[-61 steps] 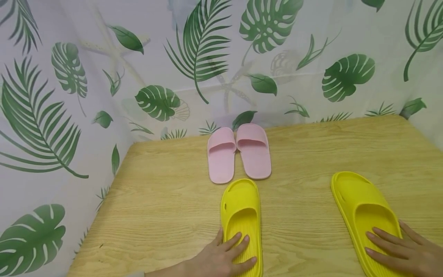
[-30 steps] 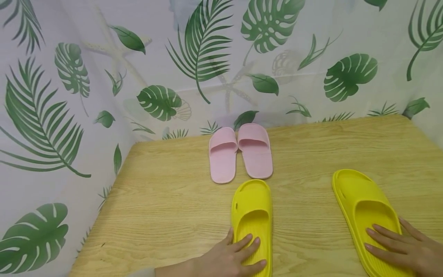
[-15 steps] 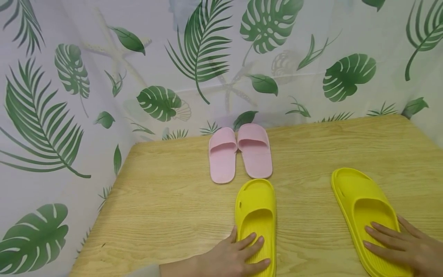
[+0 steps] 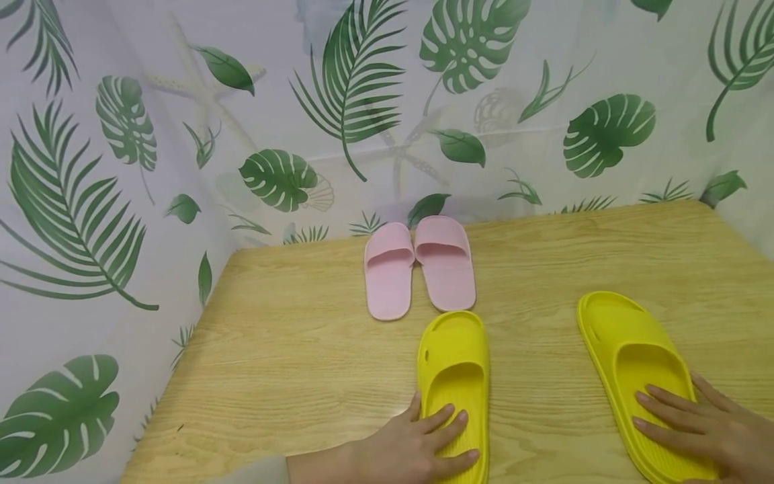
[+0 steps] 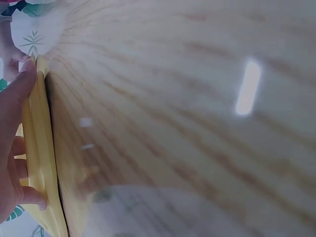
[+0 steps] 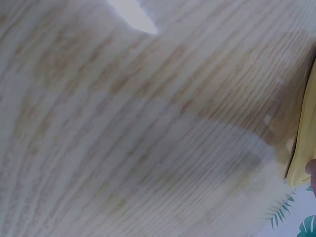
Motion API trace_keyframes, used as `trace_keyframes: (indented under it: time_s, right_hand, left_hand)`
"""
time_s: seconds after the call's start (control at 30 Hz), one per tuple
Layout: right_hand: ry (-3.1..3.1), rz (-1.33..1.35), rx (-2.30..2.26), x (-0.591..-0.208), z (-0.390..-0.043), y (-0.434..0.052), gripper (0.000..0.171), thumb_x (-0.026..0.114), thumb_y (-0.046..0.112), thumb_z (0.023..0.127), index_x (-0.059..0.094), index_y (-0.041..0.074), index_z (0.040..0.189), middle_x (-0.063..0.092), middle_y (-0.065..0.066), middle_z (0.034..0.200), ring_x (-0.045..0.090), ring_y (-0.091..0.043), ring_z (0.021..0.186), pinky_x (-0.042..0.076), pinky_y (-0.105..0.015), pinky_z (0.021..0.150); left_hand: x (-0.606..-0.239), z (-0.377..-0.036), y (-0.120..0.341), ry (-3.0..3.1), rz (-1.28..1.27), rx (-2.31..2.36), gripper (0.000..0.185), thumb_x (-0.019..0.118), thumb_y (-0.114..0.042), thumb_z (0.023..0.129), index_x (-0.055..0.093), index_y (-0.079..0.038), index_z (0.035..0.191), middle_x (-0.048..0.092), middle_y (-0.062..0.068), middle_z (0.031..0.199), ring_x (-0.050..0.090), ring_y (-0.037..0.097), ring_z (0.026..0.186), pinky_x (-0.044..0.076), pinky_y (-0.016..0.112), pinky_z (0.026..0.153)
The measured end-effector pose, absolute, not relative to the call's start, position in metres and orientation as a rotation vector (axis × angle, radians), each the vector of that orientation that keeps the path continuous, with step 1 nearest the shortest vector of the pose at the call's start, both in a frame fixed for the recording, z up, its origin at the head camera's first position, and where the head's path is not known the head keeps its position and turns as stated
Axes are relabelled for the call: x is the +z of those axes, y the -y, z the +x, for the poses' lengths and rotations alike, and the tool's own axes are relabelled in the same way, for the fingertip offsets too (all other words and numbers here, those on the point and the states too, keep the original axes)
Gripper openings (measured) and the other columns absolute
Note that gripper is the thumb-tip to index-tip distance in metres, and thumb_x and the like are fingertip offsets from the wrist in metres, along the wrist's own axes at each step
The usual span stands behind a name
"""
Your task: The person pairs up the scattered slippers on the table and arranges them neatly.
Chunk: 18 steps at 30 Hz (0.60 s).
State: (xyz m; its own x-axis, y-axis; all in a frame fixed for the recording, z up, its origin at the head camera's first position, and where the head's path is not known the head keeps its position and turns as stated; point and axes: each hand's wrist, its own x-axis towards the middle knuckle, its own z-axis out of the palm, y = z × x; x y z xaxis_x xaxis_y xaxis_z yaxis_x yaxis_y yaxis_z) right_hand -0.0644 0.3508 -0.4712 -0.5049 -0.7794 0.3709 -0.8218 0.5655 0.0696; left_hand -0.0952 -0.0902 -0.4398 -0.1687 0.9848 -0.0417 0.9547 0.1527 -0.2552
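My left hand [image 4: 417, 447] rests on the left yellow slipper [image 4: 456, 346], fingers spread over its footbed and one finger along its outer left side. In the left wrist view, that slipper [image 5: 42, 148] stands at the left edge with fingers over it. My right hand [image 4: 716, 430] lies on the right yellow slipper [image 4: 629, 323], most fingers on the footbed, one along its right side. This slipper points toward the upper left. The right wrist view shows just a strip of yellow slipper [image 6: 306, 143] and one fingertip. Both heels are partly hidden or out of frame.
A pair of pink slippers [image 4: 390, 286] sits at the table's back edge, side by side. The left yellow slipper's toe is right at the right pink slipper's heel; whether they touch I cannot tell. A leaf-print curtain [image 4: 338, 168] encloses the wooden table [image 4: 290, 370].
The left yellow slipper has slid to the right under my left hand, from below the gap between the pink slippers to below the right one. The right yellow slipper has shifted slightly up and left.
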Motion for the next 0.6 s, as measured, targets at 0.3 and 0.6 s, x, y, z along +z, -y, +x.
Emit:
trace_keyframes:
  time_s: [0.3, 0.6]
  right_hand:
    - [2.445, 1.285, 0.177, -0.47, -0.065, -0.351, 0.073, 0.066, 0.06, 0.075, 0.047, 0.03, 0.14, 0.016, 0.014, 0.156, 0.007, 0.001, 0.144, -0.012, -0.03, 0.115]
    - [2.459, 1.288, 0.179, -0.468, -0.067, -0.351, 0.076, 0.069, 0.059, 0.073, 0.049, 0.029, 0.139, 0.015, 0.014, 0.156, 0.006, 0.0, 0.144, -0.013, -0.029, 0.115]
  left_hand:
    - [-0.439, -0.098, 0.084, 2.305, -1.958, 0.332, 0.059, 0.04, -0.057, 0.095, 0.041, -0.025, 0.144, 0.04, 0.019, 0.146, 0.044, 0.032, 0.13, 0.046, 0.056, 0.09]
    - [-0.438, -0.099, 0.077, 2.308, -1.96, 0.359, 0.058, 0.04, -0.056, 0.095, 0.041, -0.026, 0.144, 0.039, 0.018, 0.146, 0.044, 0.032, 0.13, 0.046, 0.055, 0.09]
